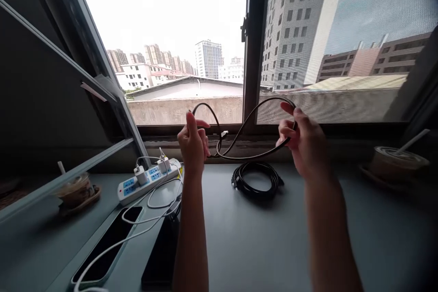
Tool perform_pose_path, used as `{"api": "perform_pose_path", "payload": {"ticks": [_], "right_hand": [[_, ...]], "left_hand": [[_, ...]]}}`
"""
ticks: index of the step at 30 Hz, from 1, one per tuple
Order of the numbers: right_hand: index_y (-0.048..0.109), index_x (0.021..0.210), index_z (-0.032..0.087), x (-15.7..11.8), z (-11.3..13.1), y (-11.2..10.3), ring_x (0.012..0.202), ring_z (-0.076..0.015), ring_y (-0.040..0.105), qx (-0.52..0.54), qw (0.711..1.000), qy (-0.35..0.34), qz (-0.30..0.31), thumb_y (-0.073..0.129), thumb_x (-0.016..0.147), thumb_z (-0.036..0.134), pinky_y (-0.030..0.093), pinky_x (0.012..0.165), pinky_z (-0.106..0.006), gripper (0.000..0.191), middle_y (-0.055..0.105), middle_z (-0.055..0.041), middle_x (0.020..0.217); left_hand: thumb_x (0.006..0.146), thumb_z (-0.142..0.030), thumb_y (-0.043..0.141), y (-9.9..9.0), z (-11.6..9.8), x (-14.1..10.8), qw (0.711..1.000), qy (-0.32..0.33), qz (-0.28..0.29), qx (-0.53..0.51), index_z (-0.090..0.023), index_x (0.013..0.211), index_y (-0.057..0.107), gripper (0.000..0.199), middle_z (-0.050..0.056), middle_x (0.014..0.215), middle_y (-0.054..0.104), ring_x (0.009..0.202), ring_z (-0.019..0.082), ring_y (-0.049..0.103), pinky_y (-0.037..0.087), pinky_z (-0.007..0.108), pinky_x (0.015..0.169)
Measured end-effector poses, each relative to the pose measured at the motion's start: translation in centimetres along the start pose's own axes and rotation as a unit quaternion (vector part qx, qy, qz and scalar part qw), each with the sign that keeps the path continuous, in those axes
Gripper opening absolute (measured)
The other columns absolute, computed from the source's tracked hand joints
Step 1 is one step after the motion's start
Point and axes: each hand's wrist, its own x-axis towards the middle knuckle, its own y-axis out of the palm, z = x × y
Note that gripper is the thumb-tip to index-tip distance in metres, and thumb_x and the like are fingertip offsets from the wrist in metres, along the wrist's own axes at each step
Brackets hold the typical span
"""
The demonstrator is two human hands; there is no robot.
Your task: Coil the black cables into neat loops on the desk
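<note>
A thin black cable (244, 157) hangs in loops between my two hands, above the back of the table and in front of the window. My left hand (194, 140) is closed on its left part, thumb up. My right hand (298, 134) pinches the right side of the loop between thumb and fingers. A light metal plug (224, 134) on the cable dangles near my left hand. Below, a coiled black cable (258, 180) lies on the grey table (253, 246), touched by neither hand.
A white power strip (150, 180) with chargers and white cords stands at the left. Near it lie a phone (107, 246) and a flat black object (160, 255). Drink cups stand at the far left (75, 189) and right (397, 162). The window frame (253, 54) rises behind.
</note>
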Motion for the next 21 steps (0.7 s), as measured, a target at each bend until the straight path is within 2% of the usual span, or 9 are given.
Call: {"api": "perform_pose_path", "payload": {"ticks": [3,8,10,14,18,21], "right_hand": [[0.064,0.096,0.018,-0.4,1.5,-0.9,0.042,-0.0076,0.02,0.044,0.999,0.018,-0.003,0.05,0.083,0.035,0.024,0.035,-0.015,0.026,0.019,0.008,0.047],[0.066,0.095,0.016,-1.4,4.6,-3.2,0.043,-0.0089,0.001,0.119,0.99,0.079,0.022,0.041,0.089,0.027,0.011,0.032,-0.014,0.028,0.001,0.0087,0.05],[0.066,0.097,0.014,-1.8,5.4,-3.9,0.044,-0.0088,-0.002,0.109,0.991,0.072,0.019,0.04,0.089,0.025,0.01,0.032,-0.014,0.03,-0.001,0.0088,0.051],[0.067,0.103,0.016,-2.6,5.9,-4.2,0.047,-0.0103,-0.005,0.043,0.998,0.033,0.003,0.044,0.084,0.02,0.006,0.035,-0.019,0.03,-0.003,0.0076,0.054],[0.061,0.115,0.028,-2.4,5.1,-4.9,0.05,-0.0142,-0.005,-0.042,0.998,-0.026,0.027,0.038,0.09,0.028,0.005,0.038,-0.024,0.034,-0.006,0.0053,0.054],[0.046,0.129,0.035,-0.9,3.9,-6.9,0.044,-0.0141,-0.001,-0.135,0.984,-0.101,0.062,0.034,0.09,0.035,0.006,0.037,-0.024,0.041,-0.009,0.0055,0.049]], "left_hand": [[0.086,-0.055,0.042,0.0,-0.2,-0.2,0.996,0.042,-0.077,0.035,-0.018,0.048,0.049,0.053,-0.007,0.03,0.025,0.022,0.003,0.023,0.014,0.019,0.026],[0.088,-0.049,0.041,-0.4,-0.6,-0.4,0.979,0.086,-0.18,0.044,-0.019,0.045,0.044,0.053,-0.007,0.03,0.027,0.023,0.004,0.026,0.016,0.021,0.028],[0.089,-0.05,0.038,-0.8,-0.8,-0.4,0.979,0.078,-0.183,0.037,-0.019,0.046,0.042,0.053,-0.007,0.028,0.027,0.022,0.005,0.025,0.018,0.021,0.027],[0.09,-0.053,0.033,-1.6,-1.3,-0.4,0.981,0.076,-0.14,0.111,-0.018,0.043,0.049,0.06,-0.003,0.025,0.034,0.022,0.006,0.033,0.024,0.021,0.029],[0.088,-0.056,0.034,-2.0,-1.8,-0.5,0.977,0.084,-0.158,0.12,-0.018,0.039,0.048,0.063,-0.003,0.025,0.033,0.022,0.005,0.033,0.023,0.02,0.029],[0.087,-0.053,0.039,-2.0,-1.9,-0.5,0.973,0.101,-0.191,0.08,-0.019,0.034,0.034,0.064,-0.005,0.025,0.024,0.022,0.004,0.025,0.018,0.021,0.029]]}}
